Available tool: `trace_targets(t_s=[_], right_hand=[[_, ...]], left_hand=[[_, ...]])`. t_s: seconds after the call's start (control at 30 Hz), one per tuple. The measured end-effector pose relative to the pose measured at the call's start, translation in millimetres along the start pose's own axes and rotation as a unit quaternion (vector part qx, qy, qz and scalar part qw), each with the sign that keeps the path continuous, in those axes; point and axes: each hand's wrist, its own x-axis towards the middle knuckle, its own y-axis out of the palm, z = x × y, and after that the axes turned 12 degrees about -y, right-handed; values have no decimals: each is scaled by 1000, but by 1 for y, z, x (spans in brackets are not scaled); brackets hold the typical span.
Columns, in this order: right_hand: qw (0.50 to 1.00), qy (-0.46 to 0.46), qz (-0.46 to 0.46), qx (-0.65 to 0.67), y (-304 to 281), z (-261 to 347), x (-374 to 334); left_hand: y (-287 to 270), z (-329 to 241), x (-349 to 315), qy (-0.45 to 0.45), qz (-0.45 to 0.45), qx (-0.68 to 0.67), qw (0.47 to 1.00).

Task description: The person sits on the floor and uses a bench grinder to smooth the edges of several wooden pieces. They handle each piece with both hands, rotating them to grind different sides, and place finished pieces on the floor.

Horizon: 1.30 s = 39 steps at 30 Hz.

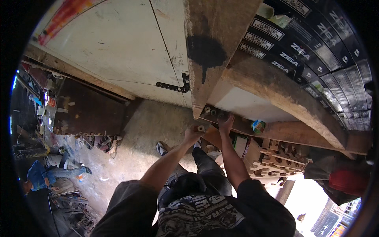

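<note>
My left hand [192,135] is closed round a small pale spool [201,128], its round end with a dark centre turned up. Just to the right, my right hand [226,123] reaches to a narrow wooden ledge [239,125], its fingers curled about a dark round thing [223,116]. That thing is too shadowed to name. Beside it on the ledge stand a pale spool [207,109] and a dark, greenish-rimmed spool [213,112]. Farther right along the ledge sits a round blue-green tub [258,126].
A wooden post [205,47] rises ahead of my hands, beside a white panel [118,51] with a black metal bracket [177,85]. Black cartons [304,47] cover the upper right. Cut-out brown cardboard [278,158] lies below the ledge. A person in blue [37,175] is at far left.
</note>
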Motion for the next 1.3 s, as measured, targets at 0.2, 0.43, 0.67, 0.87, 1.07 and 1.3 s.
trace_targets(t_s=[0.2,0.43,0.67,0.87,1.07,1.3], right_hand=[[987,157,42,13,-3,-19,-20],[935,250,134,214,0,-14,3],[930,344,119,59,35,-14,3],[837,398,153,342,48,-5,11],[872,289,374,131,23,-36,-9],[731,25,681,-18,-43,-7,-80]], left_hand=[[70,-7,46,5,-172,-75,982],[90,-22,66,12,-269,-91,959],[96,-21,56,50,-290,-126,947],[67,44,44,-3,-115,94,989],[-68,137,3,73,182,377,905],[-180,250,-129,-310,-155,14,938]])
